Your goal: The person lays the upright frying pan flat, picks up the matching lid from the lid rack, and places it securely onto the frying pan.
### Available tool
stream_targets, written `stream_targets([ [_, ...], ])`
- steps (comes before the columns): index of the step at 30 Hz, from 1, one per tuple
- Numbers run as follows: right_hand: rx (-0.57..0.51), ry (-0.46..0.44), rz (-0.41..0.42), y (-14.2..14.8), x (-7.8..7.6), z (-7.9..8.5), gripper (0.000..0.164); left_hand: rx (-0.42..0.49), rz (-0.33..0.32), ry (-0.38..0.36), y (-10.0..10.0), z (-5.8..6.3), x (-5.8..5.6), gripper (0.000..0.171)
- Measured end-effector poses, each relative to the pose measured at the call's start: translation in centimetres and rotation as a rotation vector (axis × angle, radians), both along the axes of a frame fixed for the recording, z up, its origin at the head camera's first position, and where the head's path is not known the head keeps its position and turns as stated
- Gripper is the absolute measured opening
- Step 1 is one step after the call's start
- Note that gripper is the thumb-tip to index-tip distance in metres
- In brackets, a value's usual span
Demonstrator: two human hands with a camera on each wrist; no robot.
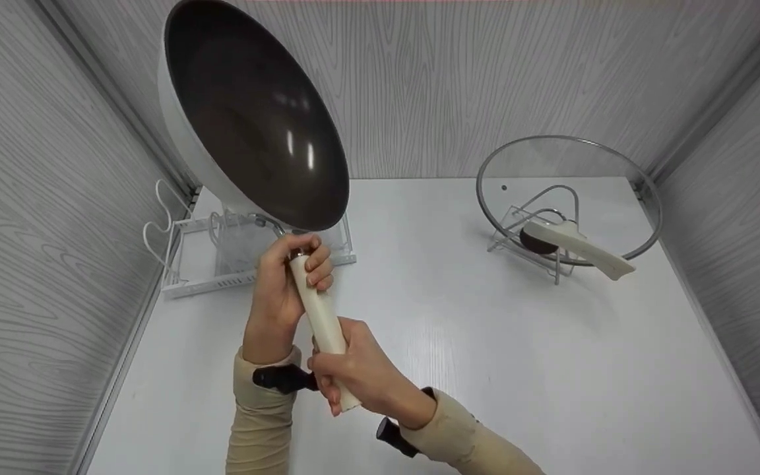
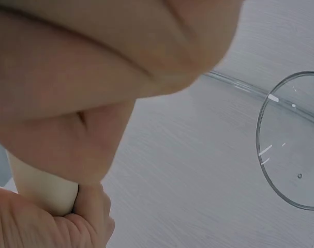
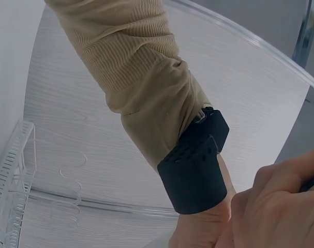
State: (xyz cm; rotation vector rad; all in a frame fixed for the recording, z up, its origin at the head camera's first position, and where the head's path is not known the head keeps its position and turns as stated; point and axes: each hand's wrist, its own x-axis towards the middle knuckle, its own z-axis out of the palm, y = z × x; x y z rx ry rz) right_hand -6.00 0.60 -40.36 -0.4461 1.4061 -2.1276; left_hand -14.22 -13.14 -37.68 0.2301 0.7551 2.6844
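Observation:
A large wok with a dark inside and a white outside is held up and tilted above the table's left part. Its cream handle slants down toward me. My left hand grips the handle's upper end, near the metal neck. Lower down, my right hand has its fingers wrapped around the handle near its end. In the left wrist view, a piece of the cream handle shows between the two hands. The right wrist view catches the right hand beside the left forearm.
Behind and below the wok, a white wire dish rack stands at the left. On the right, a glass lid with a metal rim leans on a wire stand, a cream handle-like piece at its middle. Grey wood-grain walls enclose the white table.

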Motion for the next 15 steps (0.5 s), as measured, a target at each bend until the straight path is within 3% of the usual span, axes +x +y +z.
stream_targets([
  [8, 0.018, 0.004, -0.010, 0.4, 0.1, 0.1, 0.009, 0.176, -0.106, -0.020, 0.9, -0.5, -0.5, 0.029],
  [15, 0.058, 0.049, -0.019, 0.7, 0.0, -0.1, 0.015, 0.177, -0.107, -0.069, 1.2, -0.7, -0.7, 0.037],
])
